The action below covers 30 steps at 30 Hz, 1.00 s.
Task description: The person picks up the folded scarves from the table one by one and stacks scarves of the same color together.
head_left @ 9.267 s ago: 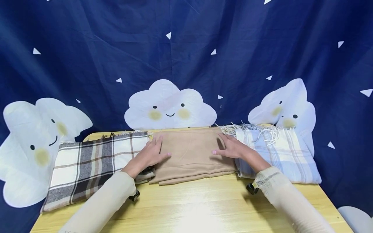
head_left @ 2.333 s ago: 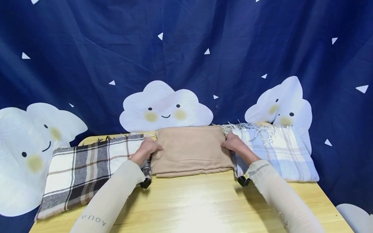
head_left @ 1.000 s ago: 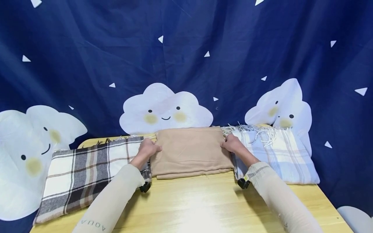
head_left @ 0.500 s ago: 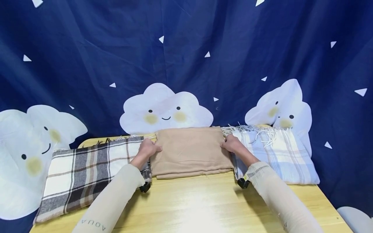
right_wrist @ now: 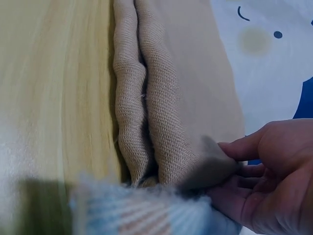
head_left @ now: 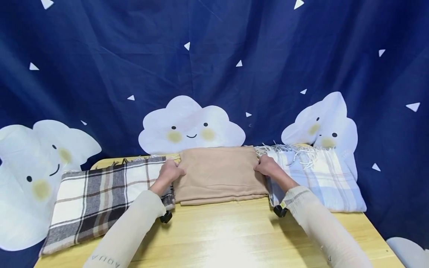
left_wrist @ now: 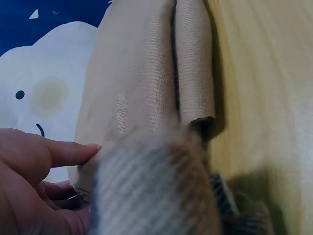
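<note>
Nine seconds ago the two hands lay with spread fingers over the beige blanket (head_left: 219,173); now the left hand (head_left: 169,171) pinches its left side and the right hand (head_left: 267,165) pinches its right side, each with the thumb on top. Against half a second ago, the hands and the blanket show almost no change. The beige blanket lies folded at the back of the wooden table (head_left: 221,238), in the middle. There are three folded blankets in a row: one beige, one brown checked blanket (head_left: 104,191) to its left and one blue checked blanket (head_left: 328,178) to its right. Two light sleeves (head_left: 130,227) reach in, and one small black object (head_left: 165,217) shows under each wrist. On the dark blue curtain (head_left: 214,67) are three white clouds (head_left: 192,139) with faces, and a part of one more pale shape (head_left: 407,253) at the lower right. The left cloud is cut off by the edge, as is the front of the table. The other fingers are partly hidden at the blanket's sides, and in both wrist views a blurred piece of patterned cloth (left_wrist: 151,191) covers the near part.
</note>
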### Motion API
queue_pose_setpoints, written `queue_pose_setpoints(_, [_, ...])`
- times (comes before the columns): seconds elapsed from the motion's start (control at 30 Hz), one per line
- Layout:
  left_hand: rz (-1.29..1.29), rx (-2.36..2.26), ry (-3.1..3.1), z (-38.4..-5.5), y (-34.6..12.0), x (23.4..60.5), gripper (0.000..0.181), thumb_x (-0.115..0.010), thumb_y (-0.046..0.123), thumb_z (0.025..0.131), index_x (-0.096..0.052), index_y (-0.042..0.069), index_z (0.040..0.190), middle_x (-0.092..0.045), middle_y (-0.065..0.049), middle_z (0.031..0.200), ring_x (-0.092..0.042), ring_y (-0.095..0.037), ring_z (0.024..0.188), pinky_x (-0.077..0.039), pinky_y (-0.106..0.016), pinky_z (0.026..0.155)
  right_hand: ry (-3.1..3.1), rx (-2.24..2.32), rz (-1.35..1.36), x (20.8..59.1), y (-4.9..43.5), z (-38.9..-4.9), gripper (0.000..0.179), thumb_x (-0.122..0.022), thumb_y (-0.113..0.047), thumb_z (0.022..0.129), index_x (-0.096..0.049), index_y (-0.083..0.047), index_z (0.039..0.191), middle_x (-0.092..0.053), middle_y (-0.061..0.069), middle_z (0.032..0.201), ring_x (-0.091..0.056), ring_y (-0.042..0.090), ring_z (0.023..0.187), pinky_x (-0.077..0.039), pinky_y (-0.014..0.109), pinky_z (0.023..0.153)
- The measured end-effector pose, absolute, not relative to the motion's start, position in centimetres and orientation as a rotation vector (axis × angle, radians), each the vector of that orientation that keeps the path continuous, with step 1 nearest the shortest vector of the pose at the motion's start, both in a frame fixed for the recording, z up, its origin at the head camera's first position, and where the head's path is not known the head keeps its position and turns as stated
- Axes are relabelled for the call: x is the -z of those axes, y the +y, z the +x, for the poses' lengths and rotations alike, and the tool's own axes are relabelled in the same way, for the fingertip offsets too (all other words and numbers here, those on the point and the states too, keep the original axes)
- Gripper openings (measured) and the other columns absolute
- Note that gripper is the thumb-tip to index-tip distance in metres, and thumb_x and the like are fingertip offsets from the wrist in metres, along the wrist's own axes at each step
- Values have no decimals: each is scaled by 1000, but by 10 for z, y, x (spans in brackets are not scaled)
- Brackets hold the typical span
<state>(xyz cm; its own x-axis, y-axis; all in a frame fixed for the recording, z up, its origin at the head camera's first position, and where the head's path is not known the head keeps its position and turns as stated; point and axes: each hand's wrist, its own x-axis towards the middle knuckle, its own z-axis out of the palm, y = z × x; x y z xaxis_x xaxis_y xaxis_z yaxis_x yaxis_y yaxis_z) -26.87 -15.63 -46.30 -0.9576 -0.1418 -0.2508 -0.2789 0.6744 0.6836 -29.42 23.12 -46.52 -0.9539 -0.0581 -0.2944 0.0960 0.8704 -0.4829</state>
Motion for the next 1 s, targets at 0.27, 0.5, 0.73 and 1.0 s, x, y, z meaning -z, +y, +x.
queue_pose_setpoints(0.27, [-237, -1101, 2781, -262, -156, 462, 47, -67, 8, 85, -31, 18, 58, -16, 6, 57, -22, -13, 51, -30, -27, 51, 2779, 698, 12, 456, 232, -286, 32, -64, -12, 91, -52, -14, 61, -56, 2, 56, -55, 13, 46, -48, 26, 45])
queue_pose_setpoints(0.5, [-184, -1147, 2792, -258, -161, 466, 38, -58, 5, 83, -30, 18, 60, -15, 5, 58, -18, -15, 53, -26, -28, 52, 2825, 675, -51, 449, 233, -279, 42, -64, -10, 88, -44, -19, 52, -48, -4, 48, -56, 12, 42, -49, 25, 44])
queue_pose_setpoints(0.73, [-62, -1087, 2891, -249, -160, 461, 23, -53, 5, 86, -43, 13, 66, -26, 2, 58, -29, -17, 56, -29, -30, 53, 2908, 608, -107, 445, 233, -275, 46, -63, -10, 89, -41, -21, 50, -45, -6, 46, -57, 12, 44, -48, 26, 48])
queue_pose_setpoints(1.0, [221, -734, 3145, -240, -134, 461, 43, -59, 14, 93, -63, -5, 132, -60, -28, 139, -54, -50, 134, -48, -63, 109, 3261, 521, -289, 448, 204, -264, 20, -64, -8, 89, -62, -4, 69, -67, 18, 77, -67, 39, 78, -56, 54, 74])
